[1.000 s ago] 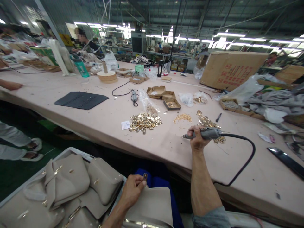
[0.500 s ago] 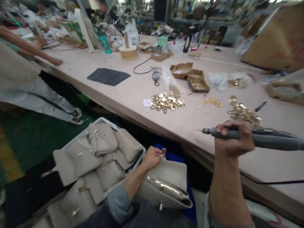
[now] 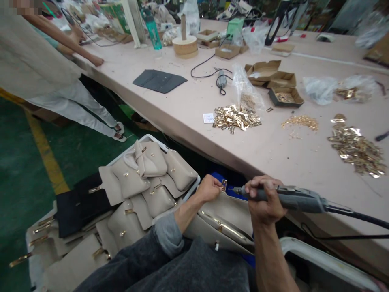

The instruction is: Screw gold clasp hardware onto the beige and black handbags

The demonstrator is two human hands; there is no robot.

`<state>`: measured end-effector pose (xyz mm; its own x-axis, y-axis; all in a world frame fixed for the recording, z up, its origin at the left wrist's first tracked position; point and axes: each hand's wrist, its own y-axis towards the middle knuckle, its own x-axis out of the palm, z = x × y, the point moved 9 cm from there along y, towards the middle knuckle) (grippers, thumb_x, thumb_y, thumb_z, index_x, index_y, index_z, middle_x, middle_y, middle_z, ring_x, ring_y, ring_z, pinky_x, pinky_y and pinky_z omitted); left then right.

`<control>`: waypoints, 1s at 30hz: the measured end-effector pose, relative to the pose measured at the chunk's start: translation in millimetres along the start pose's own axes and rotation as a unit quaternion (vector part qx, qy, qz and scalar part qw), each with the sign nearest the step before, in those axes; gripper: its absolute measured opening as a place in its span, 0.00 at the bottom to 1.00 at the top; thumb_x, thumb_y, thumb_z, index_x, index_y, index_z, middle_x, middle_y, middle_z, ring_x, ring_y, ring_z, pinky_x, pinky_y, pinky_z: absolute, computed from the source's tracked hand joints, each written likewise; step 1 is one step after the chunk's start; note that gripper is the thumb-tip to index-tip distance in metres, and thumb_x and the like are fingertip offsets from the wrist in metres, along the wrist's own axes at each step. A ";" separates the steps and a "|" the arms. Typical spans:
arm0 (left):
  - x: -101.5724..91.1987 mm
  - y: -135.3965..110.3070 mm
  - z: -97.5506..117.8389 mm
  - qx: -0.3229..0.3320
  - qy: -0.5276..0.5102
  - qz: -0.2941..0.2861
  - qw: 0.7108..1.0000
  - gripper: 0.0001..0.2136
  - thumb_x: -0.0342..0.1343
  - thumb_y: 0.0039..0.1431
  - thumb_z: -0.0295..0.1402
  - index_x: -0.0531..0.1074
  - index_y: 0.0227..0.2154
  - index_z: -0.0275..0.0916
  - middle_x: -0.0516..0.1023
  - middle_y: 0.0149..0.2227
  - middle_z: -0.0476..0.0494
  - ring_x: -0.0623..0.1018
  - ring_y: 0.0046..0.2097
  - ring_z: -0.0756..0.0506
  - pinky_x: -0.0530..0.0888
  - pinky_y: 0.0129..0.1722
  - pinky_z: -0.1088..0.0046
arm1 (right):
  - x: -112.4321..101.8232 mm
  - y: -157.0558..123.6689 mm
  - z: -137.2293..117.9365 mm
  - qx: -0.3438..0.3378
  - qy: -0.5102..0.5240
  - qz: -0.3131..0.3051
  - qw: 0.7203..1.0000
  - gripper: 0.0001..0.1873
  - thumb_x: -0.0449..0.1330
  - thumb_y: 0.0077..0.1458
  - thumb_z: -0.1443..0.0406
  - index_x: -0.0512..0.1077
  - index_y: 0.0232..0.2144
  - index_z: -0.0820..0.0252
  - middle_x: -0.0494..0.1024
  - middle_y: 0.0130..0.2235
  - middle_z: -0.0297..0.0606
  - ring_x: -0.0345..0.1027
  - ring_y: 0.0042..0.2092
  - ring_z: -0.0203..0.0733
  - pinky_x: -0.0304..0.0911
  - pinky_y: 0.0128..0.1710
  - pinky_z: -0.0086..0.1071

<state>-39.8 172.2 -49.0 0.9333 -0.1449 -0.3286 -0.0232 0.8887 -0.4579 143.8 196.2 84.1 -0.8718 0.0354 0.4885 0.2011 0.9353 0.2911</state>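
Note:
My left hand [image 3: 209, 188] pinches a small gold clasp plate [image 3: 224, 185] at the tip of a beige handbag's flap. The handbag [image 3: 231, 209] lies at my lap, its gold zipper [image 3: 223, 226] showing below the flap. In my closed right hand [image 3: 265, 198] is a grey electric screwdriver [image 3: 299, 198], held level. Its thin bit points left and ends close beside the clasp plate; whether it touches cannot be made out. A blue surface [image 3: 217, 176] shows behind the plate.
To my left a white bin [image 3: 199, 178] holds several beige bags [image 3: 136, 182] and a black one [image 3: 80, 207]. On the table [image 3: 188, 117] lie piles of gold plates [image 3: 237, 117], small gold parts [image 3: 299, 121] and open cardboard boxes [image 3: 285, 96]. Another person [image 3: 45, 61] stands at the far left.
My right hand has brought the screwdriver left and down, from over the table to beside the clasp plate. My left hand still pinches the plate. The view has shifted.

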 end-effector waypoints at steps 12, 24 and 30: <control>-4.4 -3.1 2.6 -0.001 0.006 0.015 1.000 0.10 0.61 0.53 0.26 0.86 0.36 0.32 0.82 0.29 0.43 0.77 0.32 0.45 0.67 0.31 0.73 | 23.2 -12.6 21.0 0.003 -0.031 -0.078 0.996 0.04 0.61 0.62 0.67 0.72 0.33 0.58 0.75 0.31 0.33 0.64 0.22 0.34 0.65 0.24 0.32; -5.4 -9.0 12.3 0.006 0.022 0.012 1.000 0.10 0.61 0.55 0.25 0.86 0.36 0.32 0.81 0.27 0.42 0.77 0.32 0.45 0.65 0.29 0.73 | 26.9 -16.6 26.4 0.007 -0.062 -0.104 0.993 0.06 0.63 0.63 0.65 0.73 0.32 0.58 0.75 0.30 0.33 0.65 0.23 0.35 0.65 0.24 0.33; -7.0 -9.7 13.3 -0.002 0.032 0.016 0.999 0.09 0.62 0.52 0.24 0.87 0.33 0.32 0.81 0.27 0.42 0.77 0.34 0.43 0.68 0.32 0.73 | 33.5 -17.5 31.0 0.020 -0.117 -0.143 0.983 0.10 0.66 0.62 0.61 0.73 0.30 0.58 0.75 0.28 0.34 0.68 0.27 0.38 0.67 0.27 0.33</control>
<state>-41.4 170.4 -31.3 0.9071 -0.1442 -0.3955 -0.0540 0.8919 -0.4489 97.2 192.0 69.9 -0.9696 -0.1563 0.1880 -0.0816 0.9317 0.3538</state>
